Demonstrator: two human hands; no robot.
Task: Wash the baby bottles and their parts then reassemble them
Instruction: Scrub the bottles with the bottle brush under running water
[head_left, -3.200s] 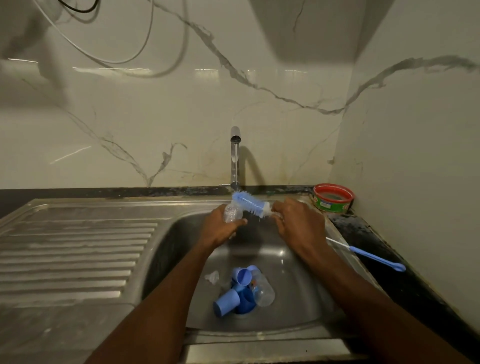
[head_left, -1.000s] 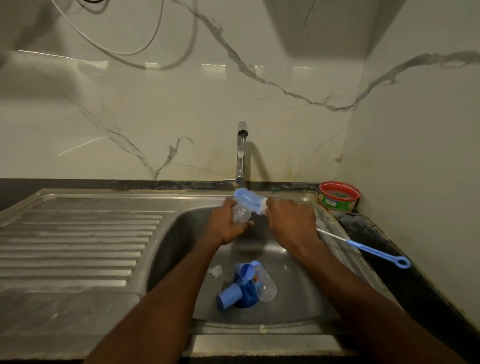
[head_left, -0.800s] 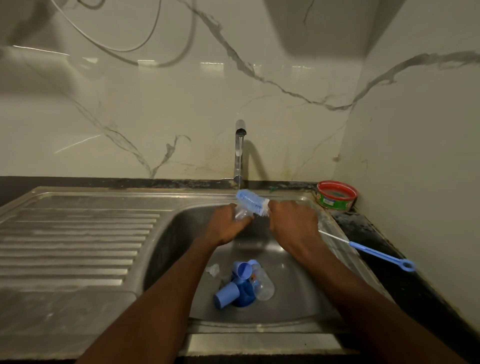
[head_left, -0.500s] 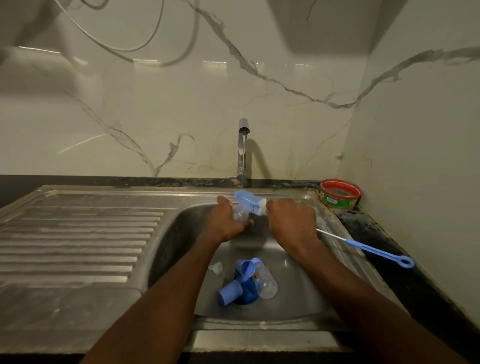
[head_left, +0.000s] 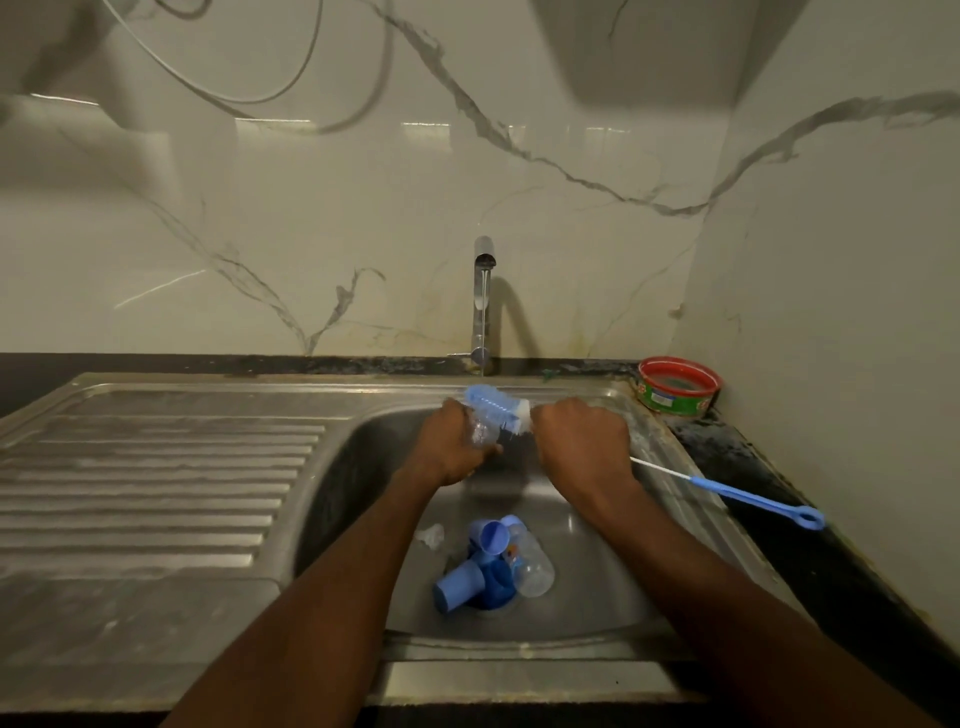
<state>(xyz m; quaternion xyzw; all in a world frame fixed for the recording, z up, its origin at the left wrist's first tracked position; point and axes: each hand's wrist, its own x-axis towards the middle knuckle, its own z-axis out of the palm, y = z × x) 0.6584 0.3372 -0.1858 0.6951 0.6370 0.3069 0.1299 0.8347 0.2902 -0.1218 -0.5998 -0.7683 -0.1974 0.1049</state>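
Over the sink (head_left: 670, 457), the left hand (head_left: 451, 447) gripped a clear teat (head_left: 480, 434); the right hand (head_left: 582, 441), closed on the brush (head_left: 496, 408), had pushed bristles closer against it, so scrubbing continued.

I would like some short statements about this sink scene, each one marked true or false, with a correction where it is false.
1. The right hand grips the bottle brush. True.
2. The left hand is empty. False: it holds a small clear bottle part.
3. Water runs from the tap. True.
4. The blue cups and the clear bottle lie on the draining board. False: they lie in the sink basin.
5. The red-rimmed bowl stands at the sink's far right corner. True.
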